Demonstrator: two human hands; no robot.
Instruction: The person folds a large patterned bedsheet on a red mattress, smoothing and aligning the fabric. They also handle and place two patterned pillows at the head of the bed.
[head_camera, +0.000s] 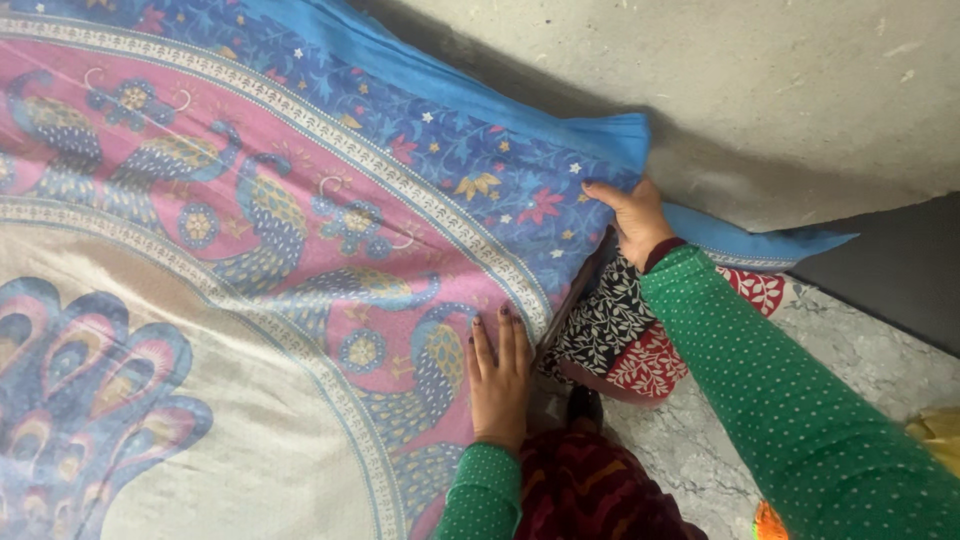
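Head view. Your left hand (497, 375) lies flat and open, palm down, on the large cotton bedsheet printed with peacocks and flowers in pink, blue and cream (250, 250). It presses the cloth just inside the edge of the bed. Your right hand (635, 218) is closed on the blue floral border of the same bedsheet at the corner, thumb on top and fingers curled beneath — the cloth is gripped, not merely touched.

State of the work, judged from how things lie: the bedsheet already covers the bed surface across the whole left part of the view and lies smooth there, with only faint wrinkles. The far edge runs along the rough grey plastered wall (750, 90) and appears to be in place. The corner under your right hand is not finished. A blue flap of the border (760, 245) sticks out loose past the corner toward the wall, and the mattress covered in black, white and red leaf-print fabric (625, 340) is exposed below the sheet edge between your two hands. So the spreading looks done and the corner, with the side beneath your left hand, is left.

Below the bed you see the grey marbled stone floor (860, 340). Both arms wear green sleeves with white dots (800, 410).
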